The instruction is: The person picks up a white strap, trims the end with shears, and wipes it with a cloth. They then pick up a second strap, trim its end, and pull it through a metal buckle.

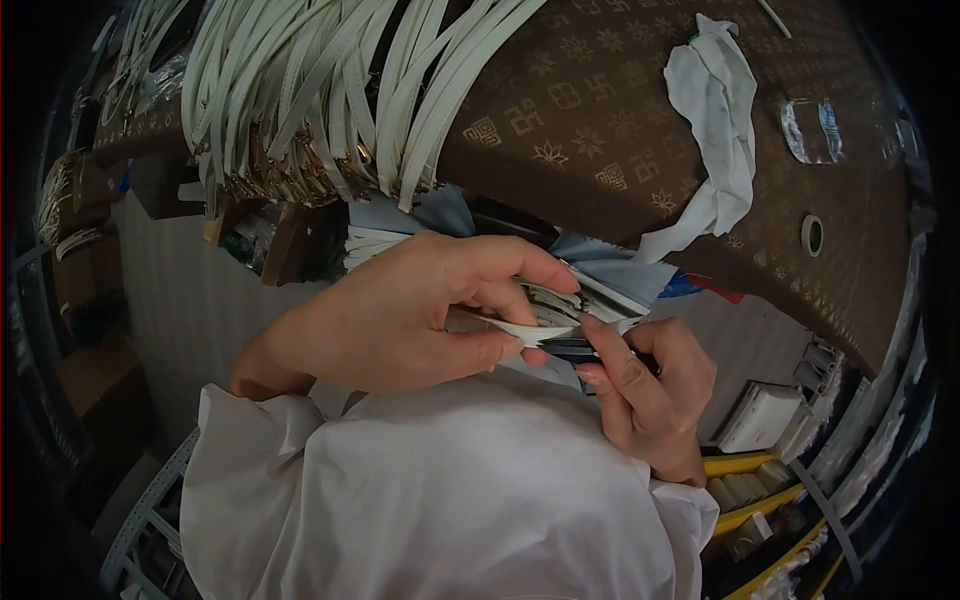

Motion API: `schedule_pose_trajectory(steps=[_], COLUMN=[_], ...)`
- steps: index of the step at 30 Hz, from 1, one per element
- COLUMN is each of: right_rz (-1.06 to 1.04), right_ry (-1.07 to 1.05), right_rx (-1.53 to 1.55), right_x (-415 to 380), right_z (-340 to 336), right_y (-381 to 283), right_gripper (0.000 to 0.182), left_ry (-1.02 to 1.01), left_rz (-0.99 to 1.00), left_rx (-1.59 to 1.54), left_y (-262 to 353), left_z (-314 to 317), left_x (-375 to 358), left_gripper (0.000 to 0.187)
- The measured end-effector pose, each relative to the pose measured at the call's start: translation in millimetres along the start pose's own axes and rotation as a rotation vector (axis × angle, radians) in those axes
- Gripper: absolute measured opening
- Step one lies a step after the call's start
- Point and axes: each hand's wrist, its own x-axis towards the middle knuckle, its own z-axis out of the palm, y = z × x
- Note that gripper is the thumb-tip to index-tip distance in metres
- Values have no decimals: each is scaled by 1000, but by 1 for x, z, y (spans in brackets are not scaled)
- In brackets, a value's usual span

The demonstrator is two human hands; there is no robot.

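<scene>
Near the middle of the head view, my left hand [430, 310] pinches the edge of a white strap-like piece [550, 335] between thumb and fingers. From the right, my right hand [655, 390] is closed around a slim dark tool [568, 350], whose tip lies against the white piece. The two hands almost touch. Behind the fingers, more white strips [600, 300] lie in my lap area over light blue cloth [610, 268]. The fingers partly hide both the tool and the piece.
Many white straps [300, 90] with gold-coloured buckles hang over the edge of a brown patterned table [590, 130]. On it lie a crumpled white cloth [715, 120], a tape roll [812, 235] and a clear plastic packet [812, 130]. A yellow-edged shelf [740, 464] stands lower right.
</scene>
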Motion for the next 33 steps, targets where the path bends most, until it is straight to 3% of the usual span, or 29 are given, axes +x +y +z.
schedule_pose_trajectory(steps=[10,27,29,31,33], right_rz=[2,11,90,241,484], right_ry=[23,28,144,430,512], right_rx=[18,36,83,0,-198], right_x=[-1,-4,-5,1,3], right_z=[2,4,4,-4,-19], right_y=[1,6,17,37,71], right_gripper=[39,36,37,31,26], left_ry=[-18,-33,-35,-42,-48], left_rz=[-138,-61,-25,36,39], left_rx=[-186,-97,-81,-45,-51], left_y=[2,-4,-5,-5,-6], left_z=[-1,-1,-3,-5,-5], left_x=[1,4,3,2,1], left_gripper=[42,41,40,40,41])
